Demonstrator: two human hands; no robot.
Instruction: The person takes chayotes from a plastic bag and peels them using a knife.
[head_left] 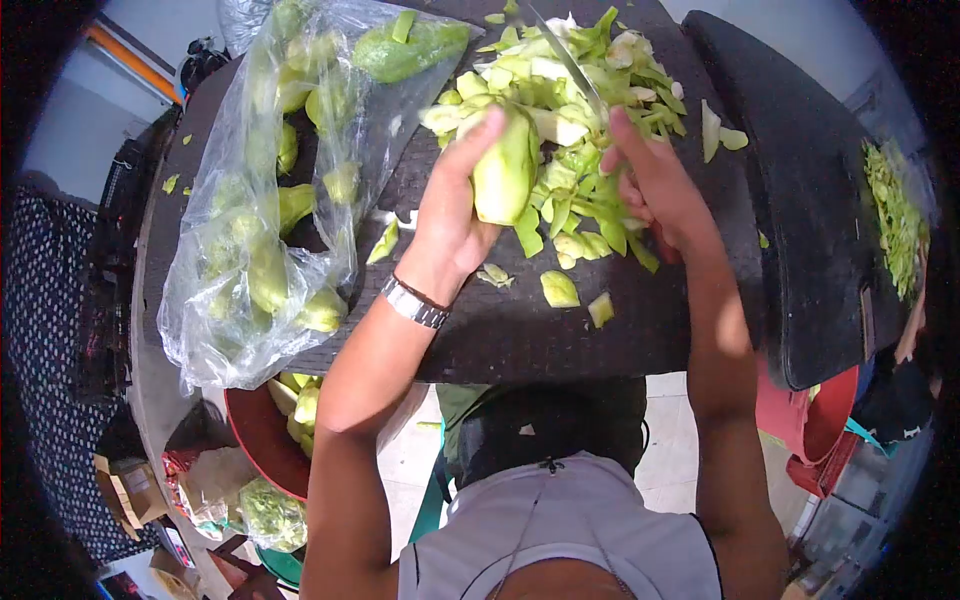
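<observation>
- Appearing mostly peeled in the head view, a pale-green, oblong fruit point(507, 175) is held over the dark surface point(600, 345) in the left hand point(452, 205), fingers curled around it.
- A thin metal knife point(567, 57) is gripped by the right hand's point(655, 180) fingers.
- Light-green parings point(575, 185) are heaped nearby.
- Several green fruits point(268, 275) inside a clear plastic bag point(190, 325) appear still unpeeled.
</observation>
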